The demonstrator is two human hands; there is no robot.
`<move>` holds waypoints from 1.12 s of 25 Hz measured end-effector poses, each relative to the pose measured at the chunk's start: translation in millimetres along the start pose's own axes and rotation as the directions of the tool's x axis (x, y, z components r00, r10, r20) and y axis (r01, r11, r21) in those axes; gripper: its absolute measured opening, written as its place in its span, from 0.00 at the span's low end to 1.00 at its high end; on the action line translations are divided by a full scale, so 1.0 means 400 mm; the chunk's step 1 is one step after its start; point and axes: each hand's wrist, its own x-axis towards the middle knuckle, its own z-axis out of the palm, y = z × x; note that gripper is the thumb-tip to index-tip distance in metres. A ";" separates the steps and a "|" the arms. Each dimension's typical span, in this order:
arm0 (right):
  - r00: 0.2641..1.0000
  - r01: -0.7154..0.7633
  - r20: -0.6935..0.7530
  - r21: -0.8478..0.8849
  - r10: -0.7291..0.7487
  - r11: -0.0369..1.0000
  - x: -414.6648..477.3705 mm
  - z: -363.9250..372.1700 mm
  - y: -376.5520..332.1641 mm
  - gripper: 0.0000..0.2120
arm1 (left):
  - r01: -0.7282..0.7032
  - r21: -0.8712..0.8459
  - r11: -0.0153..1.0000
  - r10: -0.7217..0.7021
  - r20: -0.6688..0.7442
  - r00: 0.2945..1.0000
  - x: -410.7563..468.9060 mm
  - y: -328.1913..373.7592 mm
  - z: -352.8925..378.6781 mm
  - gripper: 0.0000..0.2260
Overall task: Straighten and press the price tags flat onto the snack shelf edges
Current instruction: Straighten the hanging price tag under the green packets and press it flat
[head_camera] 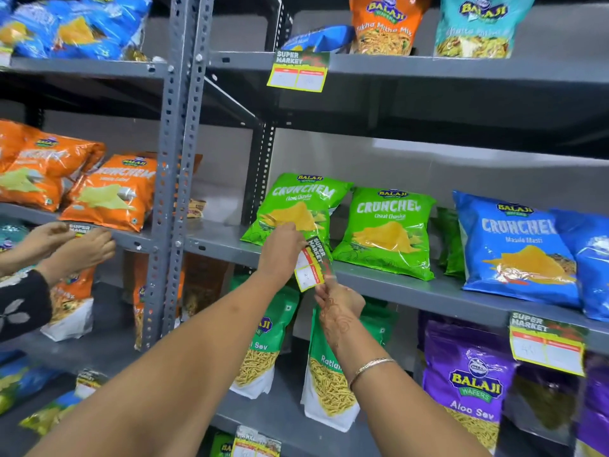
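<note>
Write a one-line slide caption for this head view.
Both hands, left hand and right hand, hold a crooked price tag at the middle shelf edge below green Crunchem bags.

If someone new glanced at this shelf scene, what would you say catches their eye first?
Probably the crooked red-and-yellow paper price tag at centre, turned nearly vertical against the grey metal middle shelf edge, pinched between the left hand above and the right hand below. Next, the bright green Crunchem snack bags standing just behind it.
</note>
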 end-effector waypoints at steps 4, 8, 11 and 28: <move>0.931 0.356 0.084 -0.418 -0.355 0.836 -0.026 -0.025 -0.028 0.14 | 0.185 -0.169 0.968 -0.185 0.020 0.983 -0.053 -0.060 0.012 0.07; 0.817 0.567 0.304 -0.574 -0.489 0.591 -0.037 -0.051 -0.033 0.04 | 0.258 -0.233 0.938 -0.248 0.071 0.966 -0.083 -0.075 0.017 0.03; 0.786 0.589 0.349 -0.674 -0.510 0.446 -0.037 -0.053 -0.052 0.04 | 0.288 -0.227 0.930 -0.274 0.092 0.957 -0.078 -0.080 0.029 0.11; 0.634 0.622 0.580 -0.776 -0.511 -0.110 -0.007 -0.037 -0.072 0.14 | 0.372 -0.444 0.815 -0.358 0.118 0.926 -0.056 -0.098 0.074 0.13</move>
